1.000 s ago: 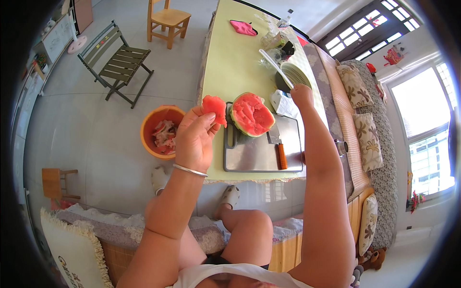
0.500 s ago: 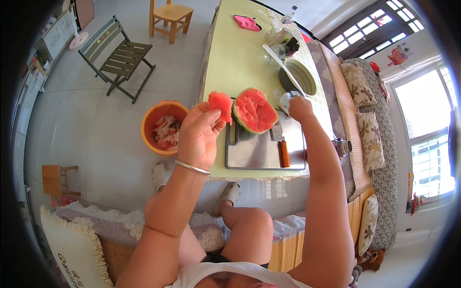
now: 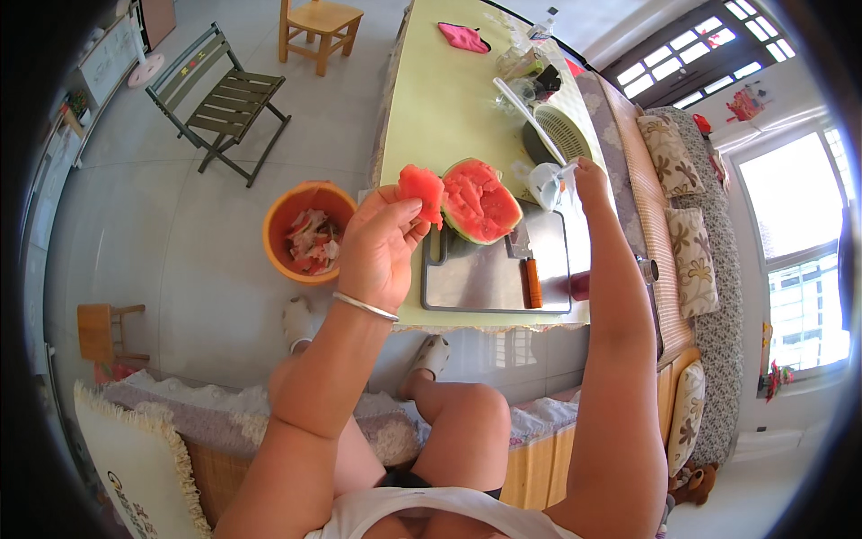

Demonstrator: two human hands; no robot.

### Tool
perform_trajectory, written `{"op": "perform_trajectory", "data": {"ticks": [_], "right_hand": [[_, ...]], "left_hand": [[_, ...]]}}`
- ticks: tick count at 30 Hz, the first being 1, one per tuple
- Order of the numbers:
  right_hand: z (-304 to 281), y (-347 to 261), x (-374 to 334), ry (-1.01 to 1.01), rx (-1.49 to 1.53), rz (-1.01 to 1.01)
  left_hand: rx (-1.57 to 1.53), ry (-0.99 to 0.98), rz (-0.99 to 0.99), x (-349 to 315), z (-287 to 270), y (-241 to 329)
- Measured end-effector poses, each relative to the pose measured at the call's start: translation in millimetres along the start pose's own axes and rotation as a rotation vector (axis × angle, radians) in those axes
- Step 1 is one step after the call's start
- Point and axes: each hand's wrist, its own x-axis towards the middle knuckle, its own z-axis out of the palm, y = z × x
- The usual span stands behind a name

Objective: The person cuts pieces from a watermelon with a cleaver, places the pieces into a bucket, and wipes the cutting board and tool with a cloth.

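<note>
My left hand (image 3: 382,242) pinches a red chunk of watermelon flesh (image 3: 420,190) between thumb and fingers, just left of the cut watermelon (image 3: 482,208). That watermelon sits on the far part of the grey cutting board (image 3: 476,283), its scooped red face up. A knife (image 3: 532,283) with an orange handle lies beside it on the board. Farther right, my right hand (image 3: 590,184) is closed on a thin white tissue (image 3: 568,171). The tissue stretches toward a white plastic packet (image 3: 543,189) by the green colander.
An orange bucket (image 3: 274,247) with rinds and crumpled tissue stands left of the table (image 3: 426,108). Beyond the packet are a green colander (image 3: 566,135), a white-handled utensil (image 3: 516,101), and a pink cloth (image 3: 462,37). A folding chair (image 3: 229,108) stands at the left.
My right hand has moved right and slightly away from me, drawing the white tissue out from the packet. My left hand has shifted a little right with the watermelon chunk.
</note>
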Motion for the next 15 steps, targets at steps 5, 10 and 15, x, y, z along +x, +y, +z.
{"op": "perform_trajectory", "data": {"ticks": [5, 10, 15], "right_hand": [[-5.9, 24.4, 14.0, 0.118, 0.109, -0.159], [-19.8, 10.0, 10.5, -0.011, 0.389, -0.034], [-34.9, -21.1, -4.2, 0.322, 0.758, -0.104]], "left_hand": [[-0.014, 0.003, -0.004, 1.7, -0.7, -3.4], [-0.016, 0.048, -0.002, -0.3, 8.9, -3.1], [-0.028, 0.056, -0.018, -1.4, 11.9, -5.9]]}}
